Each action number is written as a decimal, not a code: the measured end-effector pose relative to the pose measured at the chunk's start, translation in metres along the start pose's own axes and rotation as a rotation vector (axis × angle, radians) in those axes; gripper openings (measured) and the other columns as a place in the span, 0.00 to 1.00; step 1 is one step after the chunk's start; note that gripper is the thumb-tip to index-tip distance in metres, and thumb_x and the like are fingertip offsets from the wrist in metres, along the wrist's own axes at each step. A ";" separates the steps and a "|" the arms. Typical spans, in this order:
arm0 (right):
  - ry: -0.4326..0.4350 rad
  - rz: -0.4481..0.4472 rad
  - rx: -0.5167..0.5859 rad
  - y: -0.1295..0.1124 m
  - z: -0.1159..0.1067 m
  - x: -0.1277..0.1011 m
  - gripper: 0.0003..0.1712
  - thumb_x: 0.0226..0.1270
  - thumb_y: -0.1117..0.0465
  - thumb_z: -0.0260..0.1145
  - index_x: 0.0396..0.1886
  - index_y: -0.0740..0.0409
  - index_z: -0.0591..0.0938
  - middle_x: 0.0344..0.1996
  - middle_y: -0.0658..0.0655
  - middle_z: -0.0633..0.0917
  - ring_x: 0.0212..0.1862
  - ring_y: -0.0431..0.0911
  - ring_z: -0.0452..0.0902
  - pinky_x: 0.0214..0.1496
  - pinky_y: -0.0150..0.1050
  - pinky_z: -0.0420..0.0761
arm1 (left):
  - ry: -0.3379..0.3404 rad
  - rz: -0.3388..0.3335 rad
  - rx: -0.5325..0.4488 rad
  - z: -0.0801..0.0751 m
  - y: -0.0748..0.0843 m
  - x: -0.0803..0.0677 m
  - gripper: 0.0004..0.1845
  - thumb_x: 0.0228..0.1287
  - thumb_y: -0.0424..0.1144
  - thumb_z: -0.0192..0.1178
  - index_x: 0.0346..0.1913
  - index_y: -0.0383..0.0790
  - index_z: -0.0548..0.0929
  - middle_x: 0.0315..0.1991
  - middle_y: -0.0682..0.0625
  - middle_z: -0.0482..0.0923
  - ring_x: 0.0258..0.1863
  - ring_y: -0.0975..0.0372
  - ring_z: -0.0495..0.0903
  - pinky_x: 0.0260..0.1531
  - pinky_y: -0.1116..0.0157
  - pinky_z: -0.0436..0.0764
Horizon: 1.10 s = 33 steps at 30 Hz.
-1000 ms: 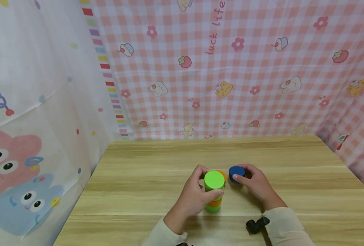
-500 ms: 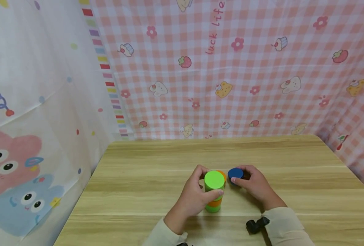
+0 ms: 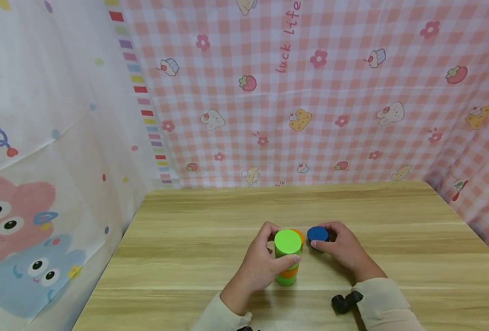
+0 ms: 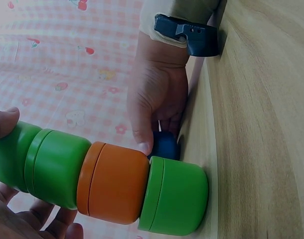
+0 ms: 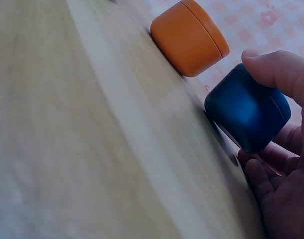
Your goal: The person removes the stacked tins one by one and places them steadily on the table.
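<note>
Just blue jar (image 3: 317, 235) between right fingers (image 3: 320, 245).

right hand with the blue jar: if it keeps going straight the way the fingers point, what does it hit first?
Likely the green-and-orange stack held by the left hand; the right hand and blue jar point leftward at it. The lone orange jar behind is possible; depth unclear.

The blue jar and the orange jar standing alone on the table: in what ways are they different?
The blue jar is gripped by the right hand; the orange jar is touched by nothing. The blue jar is dark blue, the orange jar bright orange. In the head view the blue jar shows fully, while the orange jar is mostly hidden behind the stack. Both are short, round, lidded jars on the table.
</note>
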State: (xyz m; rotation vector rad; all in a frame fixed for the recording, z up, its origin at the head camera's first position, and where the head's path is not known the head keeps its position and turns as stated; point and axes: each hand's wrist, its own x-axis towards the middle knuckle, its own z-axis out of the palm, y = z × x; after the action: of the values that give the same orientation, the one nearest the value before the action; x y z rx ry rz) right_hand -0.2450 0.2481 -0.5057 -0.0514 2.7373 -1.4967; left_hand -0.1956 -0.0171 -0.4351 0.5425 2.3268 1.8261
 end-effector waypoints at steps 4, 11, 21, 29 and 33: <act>0.001 -0.008 -0.014 -0.001 -0.001 0.000 0.34 0.64 0.52 0.79 0.62 0.68 0.79 0.61 0.68 0.78 0.60 0.59 0.78 0.62 0.53 0.79 | 0.003 0.001 0.001 0.000 0.000 0.000 0.24 0.60 0.47 0.77 0.53 0.52 0.75 0.55 0.56 0.79 0.57 0.58 0.75 0.55 0.51 0.72; -0.006 -0.021 -0.034 -0.004 -0.003 0.000 0.34 0.64 0.53 0.79 0.61 0.68 0.79 0.61 0.69 0.77 0.59 0.59 0.77 0.63 0.55 0.77 | 0.007 0.004 0.001 0.000 0.001 0.000 0.24 0.60 0.46 0.77 0.53 0.51 0.74 0.55 0.56 0.79 0.57 0.60 0.75 0.56 0.50 0.72; -0.023 0.007 -0.030 -0.005 -0.004 0.000 0.36 0.64 0.51 0.79 0.64 0.68 0.77 0.64 0.69 0.76 0.61 0.59 0.76 0.65 0.58 0.76 | -0.001 -0.001 -0.001 0.000 -0.001 0.001 0.25 0.60 0.46 0.77 0.55 0.52 0.74 0.57 0.57 0.79 0.58 0.60 0.74 0.54 0.53 0.72; -0.025 0.037 0.057 -0.011 -0.004 -0.003 0.42 0.74 0.46 0.71 0.75 0.65 0.69 0.74 0.70 0.70 0.71 0.66 0.71 0.72 0.63 0.72 | -0.007 0.001 -0.009 0.000 -0.003 0.001 0.26 0.61 0.46 0.76 0.56 0.50 0.73 0.58 0.56 0.79 0.59 0.59 0.74 0.56 0.49 0.72; 0.015 0.007 0.145 -0.018 -0.005 -0.005 0.41 0.77 0.47 0.68 0.78 0.65 0.65 0.76 0.68 0.68 0.76 0.65 0.66 0.76 0.63 0.67 | -0.005 -0.012 -0.018 0.001 -0.004 0.001 0.27 0.61 0.47 0.76 0.58 0.51 0.73 0.59 0.56 0.78 0.60 0.59 0.73 0.57 0.48 0.72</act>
State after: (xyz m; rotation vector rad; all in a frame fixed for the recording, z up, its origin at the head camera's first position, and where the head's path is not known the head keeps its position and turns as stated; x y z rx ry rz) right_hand -0.2397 0.2428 -0.4884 -0.0282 2.6289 -1.6954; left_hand -0.1966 -0.0168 -0.4387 0.5291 2.3035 1.8365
